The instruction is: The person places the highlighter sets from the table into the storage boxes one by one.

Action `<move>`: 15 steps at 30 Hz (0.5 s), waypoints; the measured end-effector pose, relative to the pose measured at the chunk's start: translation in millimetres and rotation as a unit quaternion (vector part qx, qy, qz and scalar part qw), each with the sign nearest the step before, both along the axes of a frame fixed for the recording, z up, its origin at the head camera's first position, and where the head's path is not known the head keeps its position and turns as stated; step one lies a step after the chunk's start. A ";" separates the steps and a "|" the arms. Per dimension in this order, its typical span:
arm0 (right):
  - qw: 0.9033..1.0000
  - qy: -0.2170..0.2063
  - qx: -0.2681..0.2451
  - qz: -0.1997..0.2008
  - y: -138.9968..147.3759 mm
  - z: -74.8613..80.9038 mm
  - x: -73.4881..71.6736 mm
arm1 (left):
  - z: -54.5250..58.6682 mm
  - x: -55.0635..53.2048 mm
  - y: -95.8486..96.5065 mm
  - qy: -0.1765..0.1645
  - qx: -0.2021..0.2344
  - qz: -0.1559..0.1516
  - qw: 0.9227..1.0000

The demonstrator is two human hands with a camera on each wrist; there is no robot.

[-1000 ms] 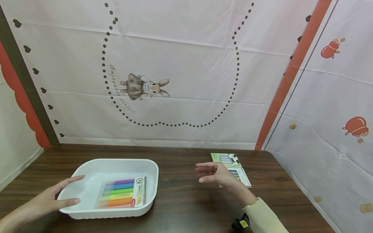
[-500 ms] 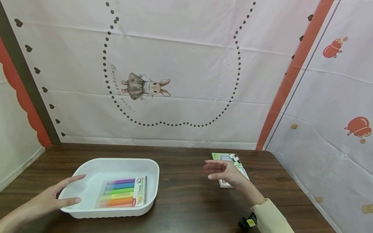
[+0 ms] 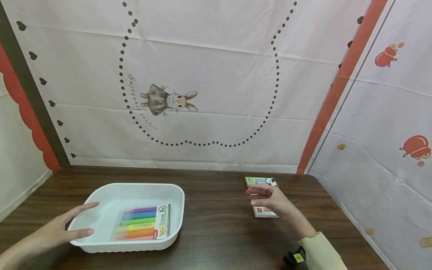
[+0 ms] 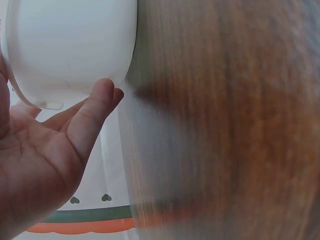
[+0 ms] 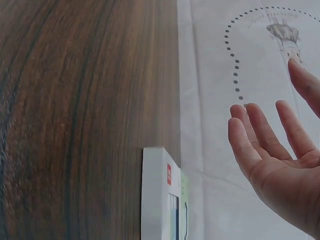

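My left hand (image 3: 54,233) grips the left end of a white plastic basin (image 3: 138,190), thumb and index finger reaching over its rim. In the left wrist view other fingers (image 4: 90,112) lie against the outside of the basin wall (image 4: 70,45). Inside the basin lies a clear flat pack of coloured markers (image 3: 140,224), purple through pink. On the right, my right hand (image 3: 271,198) hovers with relaxed fingers over a flat green and white box (image 3: 264,212), hiding its middle. From the right wrist, the box (image 5: 154,195) lies below the hand (image 5: 280,160), apart from it.
A dark wood table (image 3: 212,225) carries everything. White printed cloth (image 3: 219,93) hangs behind it and along both sides. A black strap device (image 3: 294,257) sits at my right sleeve (image 3: 320,252).
My right hand has moved rightward across the box, covering its middle and uncovering its front edge. The left hand stays on the basin, and the view has shifted very slightly.
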State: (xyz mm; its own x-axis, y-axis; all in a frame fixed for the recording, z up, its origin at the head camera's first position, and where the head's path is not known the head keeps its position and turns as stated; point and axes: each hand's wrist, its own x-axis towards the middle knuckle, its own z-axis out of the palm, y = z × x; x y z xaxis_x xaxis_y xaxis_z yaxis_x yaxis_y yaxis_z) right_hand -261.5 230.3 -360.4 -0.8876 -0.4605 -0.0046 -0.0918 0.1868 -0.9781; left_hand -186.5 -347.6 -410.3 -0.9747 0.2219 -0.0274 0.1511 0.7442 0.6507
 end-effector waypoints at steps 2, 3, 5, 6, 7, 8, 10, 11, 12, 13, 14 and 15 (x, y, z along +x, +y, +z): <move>1.000 -0.001 0.002 -0.006 2.5 0.6 0.7 | 0.0 0.6 0.5 0.007 0.001 -0.001 1.000; 1.000 0.000 0.002 -0.007 3.9 0.9 1.0 | 0.1 0.9 0.8 0.009 0.003 -0.002 1.000; 1.000 0.001 -0.003 -0.007 6.8 2.0 2.0 | 0.1 0.9 1.0 0.012 0.007 -0.005 1.000; 1.000 0.001 -0.006 -0.007 8.3 2.4 2.3 | -0.1 0.6 0.8 0.013 0.007 -0.006 1.000; 1.000 0.002 -0.008 -0.007 9.9 2.7 2.6 | -0.2 0.3 0.6 0.013 0.005 -0.005 1.000; 1.000 0.004 -0.010 -0.006 11.7 3.1 2.8 | -0.3 0.0 0.3 0.011 0.005 -0.005 1.000; 1.000 0.005 -0.012 -0.004 14.8 3.9 2.9 | -0.9 -0.8 -0.5 0.012 0.005 -0.006 1.000; 1.000 0.005 -0.011 -0.006 16.5 4.1 3.0 | -1.1 -1.0 -0.7 0.011 0.004 -0.004 1.000; 1.000 0.006 -0.008 -0.007 18.4 4.1 2.9 | -1.4 -1.1 -0.9 0.012 0.002 -0.003 1.000; 1.000 0.006 -0.004 -0.008 20.0 4.4 2.9 | -1.4 -1.0 -0.9 0.012 0.001 -0.002 1.000; 1.000 0.008 0.001 -0.010 21.5 4.7 2.8 | -1.4 -0.8 -0.8 0.012 0.001 -0.002 1.000; 1.000 0.009 0.005 -0.013 23.1 4.9 2.5 | -1.3 -0.5 -0.6 0.011 0.002 -0.001 1.000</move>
State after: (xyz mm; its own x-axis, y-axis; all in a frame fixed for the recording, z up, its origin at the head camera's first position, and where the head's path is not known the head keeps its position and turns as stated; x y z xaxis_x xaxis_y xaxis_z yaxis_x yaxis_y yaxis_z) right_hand -258.9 253.4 -355.6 -0.8990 -0.4380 0.0071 -0.1051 0.1999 -0.9742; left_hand -187.0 -348.2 -411.6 -0.9744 0.2248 -0.0058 0.1670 0.7408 0.6507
